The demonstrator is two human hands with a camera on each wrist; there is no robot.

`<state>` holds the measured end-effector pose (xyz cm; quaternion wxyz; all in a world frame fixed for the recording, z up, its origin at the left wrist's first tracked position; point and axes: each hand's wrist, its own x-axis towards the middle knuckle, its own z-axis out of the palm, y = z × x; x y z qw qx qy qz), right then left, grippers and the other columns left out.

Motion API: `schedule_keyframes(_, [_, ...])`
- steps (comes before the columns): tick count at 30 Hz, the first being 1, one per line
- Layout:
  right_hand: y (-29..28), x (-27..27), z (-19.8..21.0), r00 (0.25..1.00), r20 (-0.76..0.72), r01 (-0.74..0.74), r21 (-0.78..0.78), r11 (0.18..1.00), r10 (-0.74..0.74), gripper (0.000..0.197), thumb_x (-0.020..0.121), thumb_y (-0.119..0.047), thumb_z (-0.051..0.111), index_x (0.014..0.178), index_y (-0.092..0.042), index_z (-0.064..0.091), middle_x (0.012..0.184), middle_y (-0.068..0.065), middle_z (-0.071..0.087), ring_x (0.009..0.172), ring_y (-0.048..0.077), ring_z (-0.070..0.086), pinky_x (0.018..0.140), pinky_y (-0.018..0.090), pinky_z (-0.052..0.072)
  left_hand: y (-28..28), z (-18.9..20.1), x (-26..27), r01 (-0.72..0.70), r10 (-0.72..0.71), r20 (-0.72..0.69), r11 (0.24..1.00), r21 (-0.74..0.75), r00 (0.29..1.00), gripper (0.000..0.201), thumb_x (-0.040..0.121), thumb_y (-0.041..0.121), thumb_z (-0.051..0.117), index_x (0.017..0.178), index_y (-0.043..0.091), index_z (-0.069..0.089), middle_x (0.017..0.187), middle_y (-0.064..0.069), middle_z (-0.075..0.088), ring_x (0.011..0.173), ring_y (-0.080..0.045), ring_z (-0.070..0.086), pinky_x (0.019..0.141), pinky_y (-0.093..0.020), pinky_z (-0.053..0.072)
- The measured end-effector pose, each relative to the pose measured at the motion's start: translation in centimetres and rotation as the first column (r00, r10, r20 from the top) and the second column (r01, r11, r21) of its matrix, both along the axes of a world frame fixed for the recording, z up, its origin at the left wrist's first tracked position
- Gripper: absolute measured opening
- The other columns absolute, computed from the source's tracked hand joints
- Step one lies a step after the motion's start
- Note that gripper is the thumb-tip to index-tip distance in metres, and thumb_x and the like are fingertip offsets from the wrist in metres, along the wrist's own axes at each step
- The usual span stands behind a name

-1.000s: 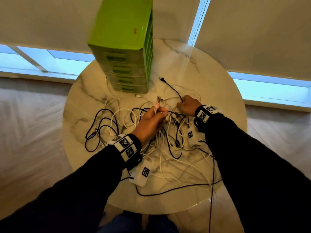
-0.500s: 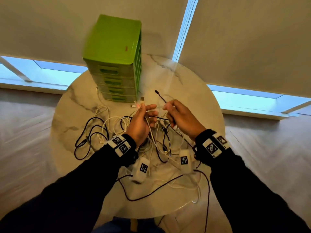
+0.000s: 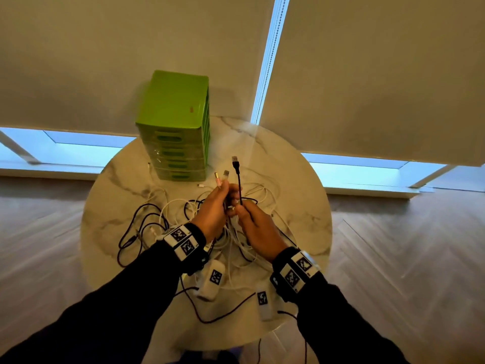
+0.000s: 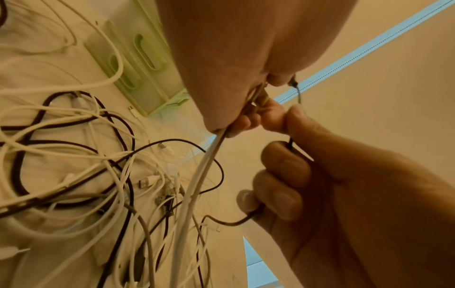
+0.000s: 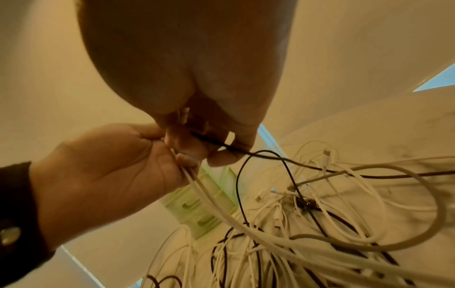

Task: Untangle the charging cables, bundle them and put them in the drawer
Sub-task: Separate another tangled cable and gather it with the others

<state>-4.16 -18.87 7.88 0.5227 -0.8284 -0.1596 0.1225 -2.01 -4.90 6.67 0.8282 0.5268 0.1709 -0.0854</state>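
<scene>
A tangle of white and black charging cables [image 3: 168,222] lies on the round marble table [image 3: 301,206]. My left hand [image 3: 221,195] is raised above it and grips two white cables [image 4: 206,165], whose USB plugs [image 3: 221,176] point up. Touching it on the right, my right hand [image 3: 242,210] pinches a black cable [image 3: 239,185] that stands upright with its plug [image 3: 235,160] on top. In the right wrist view the black cable [image 5: 246,153] leaves my right fingers and runs down into the pile. The green drawer unit [image 3: 175,127] stands at the table's far side, all drawers closed.
Two small white tagged boxes [image 3: 212,279] [image 3: 263,303] lie near the table's front edge among cable loops. Loose plugs [image 3: 200,185] lie by the drawer unit's base. Wooden floor surrounds the table; blinds and low windows are behind it.
Both hands have risen from the pile and come together. The right hand has lifted the black cable end upright beside the white ends held in the left hand.
</scene>
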Motion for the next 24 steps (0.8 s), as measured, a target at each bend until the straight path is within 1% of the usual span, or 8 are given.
schedule_keyframes(4, [0.0, -1.4, 0.9, 0.999, 0.042, 0.026, -0.029, 0.999, -0.025, 0.018, 0.108, -0.026, 0.044, 0.104, -0.03, 0.061, 0.067, -0.032, 0.057, 0.061, -0.007, 0.054, 0.058, 0.009, 0.034, 0.6, 1.2, -0.7, 0.0, 0.001, 0.005, 0.991, -0.136, 1.0, 0.05, 0.107, 0.045, 0.031, 0.105, 0.009, 0.065, 0.089, -0.009, 0.07, 0.08, -0.019, 0.063, 0.075, -0.033, 0.049])
schedule_keyframes(6, [0.2, -2.2, 0.7, 0.998, 0.063, -0.008, -0.076, 0.997, 0.013, 0.018, 0.107, -0.025, 0.045, 0.097, -0.032, 0.057, 0.072, -0.024, 0.06, 0.067, -0.004, 0.055, 0.06, 0.012, 0.037, 0.5, 1.9, -1.3, 0.031, -0.024, 0.035, 0.98, -0.195, 0.999, 0.052, 0.105, 0.046, 0.032, 0.106, 0.007, 0.065, 0.091, -0.011, 0.073, 0.082, -0.021, 0.066, 0.079, -0.034, 0.053])
schedule_keyframes(9, [0.5, -2.9, 0.0, 0.997, 0.079, -0.016, -0.105, 0.994, 0.024, 0.021, 0.107, -0.026, 0.044, 0.112, -0.017, 0.062, 0.095, -0.003, 0.067, 0.083, 0.008, 0.06, 0.073, 0.027, 0.044, 0.1, 2.5, -2.2, 0.073, -0.056, 0.073, 0.965, -0.254, 0.996, 0.054, 0.092, 0.051, 0.038, 0.103, 0.005, 0.064, 0.093, -0.015, 0.074, 0.085, -0.023, 0.068, 0.085, -0.036, 0.053])
schedule_keyframes(12, [0.5, -3.2, -0.1, 0.998, 0.07, 0.006, -0.097, 0.995, 0.001, 0.022, 0.107, -0.026, 0.045, 0.102, -0.012, 0.061, 0.09, 0.001, 0.065, 0.078, 0.01, 0.056, 0.07, 0.028, 0.042, -0.1, 2.5, -3.0, 0.059, -0.042, 0.061, 0.948, -0.313, 0.997, 0.048, 0.091, 0.052, 0.039, 0.09, 0.008, 0.059, 0.088, -0.016, 0.073, 0.086, -0.027, 0.068, 0.089, -0.04, 0.05])
schedule_keyframes(16, [0.6, -3.6, 0.2, 0.999, 0.01, -0.033, -0.105, 0.994, 0.034, 0.027, 0.107, -0.03, 0.045, 0.093, -0.015, 0.063, 0.081, -0.007, 0.064, 0.073, 0.001, 0.056, 0.07, 0.021, 0.042, 0.1, 2.8, -3.5, 0.061, -0.041, 0.07, 0.947, -0.316, 0.997, 0.043, 0.096, 0.05, 0.038, 0.074, 0.014, 0.039, 0.06, -0.002, 0.046, 0.072, -0.023, 0.059, 0.082, -0.038, 0.046])
schedule_keyframes(19, [-0.1, -3.8, -0.6, 0.998, 0.05, -0.029, -0.173, 0.985, 0.038, 0.041, 0.107, -0.042, 0.041, 0.075, -0.02, 0.056, 0.067, 0.0, 0.06, 0.062, 0.007, 0.054, 0.068, 0.026, 0.042, 0.8, 3.8, -3.3, 0.026, 0.008, 0.112, 0.955, -0.296, 0.994, 0.045, 0.105, 0.044, 0.032, 0.07, 0.017, 0.034, 0.056, 0.003, 0.029, 0.052, -0.015, 0.043, 0.067, -0.032, 0.052])
schedule_keyframes(21, [-1.0, -3.3, -1.3, 0.994, 0.095, -0.033, -0.249, 0.968, 0.058, 0.044, 0.106, -0.045, 0.036, 0.074, -0.021, 0.052, 0.065, 0.004, 0.059, 0.061, 0.012, 0.054, 0.077, 0.035, 0.043, 2.0, 4.7, -3.0, 0.02, 0.019, 0.132, 0.957, -0.289, 0.991, 0.046, 0.106, 0.046, 0.031, 0.069, 0.02, 0.033, 0.057, 0.005, 0.025, 0.047, -0.011, 0.029, 0.051, -0.026, 0.04])
schedule_keyframes(24, [-2.5, -1.8, -2.5, 0.987, 0.006, -0.141, -0.476, 0.868, 0.163, 0.047, 0.107, -0.05, 0.022, 0.078, -0.026, 0.049, 0.073, -0.002, 0.06, 0.071, 0.007, 0.054, 0.097, 0.042, 0.03, 4.2, 6.2, -2.2, 0.001, 0.039, 0.172, 0.974, -0.225, 0.984, 0.046, 0.107, 0.049, 0.03, 0.068, 0.023, 0.031, 0.057, 0.008, 0.023, 0.05, -0.01, 0.015, 0.051, -0.027, 0.015])
